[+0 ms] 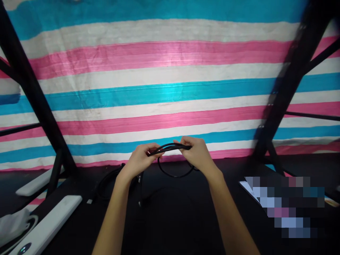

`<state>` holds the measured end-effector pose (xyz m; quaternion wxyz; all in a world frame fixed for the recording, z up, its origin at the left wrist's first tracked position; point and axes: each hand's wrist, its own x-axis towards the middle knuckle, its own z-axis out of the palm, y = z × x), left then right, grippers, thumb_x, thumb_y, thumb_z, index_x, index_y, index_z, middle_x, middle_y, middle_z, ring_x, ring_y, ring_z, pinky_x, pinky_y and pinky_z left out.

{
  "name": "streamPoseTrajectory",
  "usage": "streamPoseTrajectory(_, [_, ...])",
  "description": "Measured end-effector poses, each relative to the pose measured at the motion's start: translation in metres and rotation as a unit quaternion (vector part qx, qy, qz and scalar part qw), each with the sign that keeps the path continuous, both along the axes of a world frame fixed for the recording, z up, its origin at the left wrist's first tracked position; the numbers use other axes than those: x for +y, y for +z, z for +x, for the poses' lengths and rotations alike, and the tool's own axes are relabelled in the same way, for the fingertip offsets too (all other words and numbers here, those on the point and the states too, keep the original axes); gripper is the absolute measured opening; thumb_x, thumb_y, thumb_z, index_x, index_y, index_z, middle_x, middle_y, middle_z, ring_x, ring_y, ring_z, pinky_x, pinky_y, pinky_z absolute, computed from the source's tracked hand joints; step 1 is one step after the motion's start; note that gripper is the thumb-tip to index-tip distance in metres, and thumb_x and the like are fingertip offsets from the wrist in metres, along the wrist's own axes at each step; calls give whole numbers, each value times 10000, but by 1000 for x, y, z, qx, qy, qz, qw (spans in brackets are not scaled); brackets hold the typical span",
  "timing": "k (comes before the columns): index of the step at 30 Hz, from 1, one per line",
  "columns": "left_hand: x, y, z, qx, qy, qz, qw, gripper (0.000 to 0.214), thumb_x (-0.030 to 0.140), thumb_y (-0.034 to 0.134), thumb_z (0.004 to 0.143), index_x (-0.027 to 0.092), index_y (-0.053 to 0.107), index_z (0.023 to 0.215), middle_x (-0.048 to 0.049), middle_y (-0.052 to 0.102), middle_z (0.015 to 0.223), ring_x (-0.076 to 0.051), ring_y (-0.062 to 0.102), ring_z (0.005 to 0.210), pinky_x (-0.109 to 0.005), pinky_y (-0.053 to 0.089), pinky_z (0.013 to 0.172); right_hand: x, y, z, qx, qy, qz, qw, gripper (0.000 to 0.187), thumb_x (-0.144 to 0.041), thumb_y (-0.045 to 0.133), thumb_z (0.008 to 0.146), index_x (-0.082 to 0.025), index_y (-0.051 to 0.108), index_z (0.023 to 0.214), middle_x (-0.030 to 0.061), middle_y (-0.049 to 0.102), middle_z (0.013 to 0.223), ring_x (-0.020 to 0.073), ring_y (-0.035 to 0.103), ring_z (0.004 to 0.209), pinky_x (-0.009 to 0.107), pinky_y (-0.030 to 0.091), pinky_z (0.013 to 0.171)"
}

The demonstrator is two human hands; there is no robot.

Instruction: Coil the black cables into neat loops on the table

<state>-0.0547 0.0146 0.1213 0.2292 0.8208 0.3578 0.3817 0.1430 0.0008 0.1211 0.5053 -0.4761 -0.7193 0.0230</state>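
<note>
A black cable (171,146) is gathered in several loops and stretched between my two hands above the black table. My left hand (142,158) is closed around the left side of the loops. On the other side, my right hand (196,152) pinches the bundle between thumb and fingers. One loop sags below the hands, and a cable end with a small metal plug (140,203) hangs under my left hand. Another coiled black cable (103,186) lies on the table to the left, a pale plug (89,201) beside it.
A long white power strip (54,225) lies at the left front, with a white adapter and cord (14,226) next to it. A pixelated flat item (287,207) is at the right. Black metal posts (34,92) stand before a striped sheet (170,88).
</note>
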Motion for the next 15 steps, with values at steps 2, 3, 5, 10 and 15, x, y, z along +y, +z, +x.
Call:
streamPoseTrajectory(2, [6, -4, 0, -6, 28, 27, 999, 154, 325, 569, 802, 208, 652, 858, -29, 679, 843, -187, 602, 805, -289, 442, 715, -1, 1, 1, 20, 10, -31, 999, 229, -248, 561, 693, -189, 416, 526, -50, 363, 476, 88, 303, 489, 227, 217, 483])
streamPoseTrajectory(3, [8, -5, 1, -13, 46, 50, 998, 167, 323, 581, 796, 220, 646, 910, -36, 678, 903, -198, 603, 858, -304, 445, 753, -1, 2, 2, 30, 13, -44, 998, 208, -238, 563, 675, -188, 428, 526, -50, 372, 477, 88, 317, 488, 225, 218, 481])
streamPoseTrajectory(5, [10, -7, 4, -44, 99, 98, 989, 291, 340, 615, 772, 235, 600, 1043, -58, 648, 1034, -218, 585, 959, -345, 435, 834, -2, 4, 4, 61, 13, -63, 996, 207, -242, 566, 665, -187, 429, 520, -53, 369, 474, 86, 325, 484, 224, 215, 480])
streamPoseTrajectory(10, [12, -10, 9, -125, 168, 40, 977, 668, 390, 699, 686, 206, 411, 1260, -131, 588, 1121, -246, 588, 990, -360, 468, 774, 2, 8, 13, 240, 25, -66, 968, 287, -263, 609, 626, -187, 372, 482, -66, 296, 469, 78, 292, 484, 228, 217, 472])
streamPoseTrajectory(15, [18, -16, 7, -135, 27, -124, 983, 460, 470, 613, 760, 138, 543, 1071, -81, 664, 786, -187, 648, 679, -332, 500, 686, 1, 12, 22, 423, 96, -58, 899, 346, -258, 672, 628, -197, 361, 488, -90, 254, 441, 61, 232, 440, 236, 334, 499])
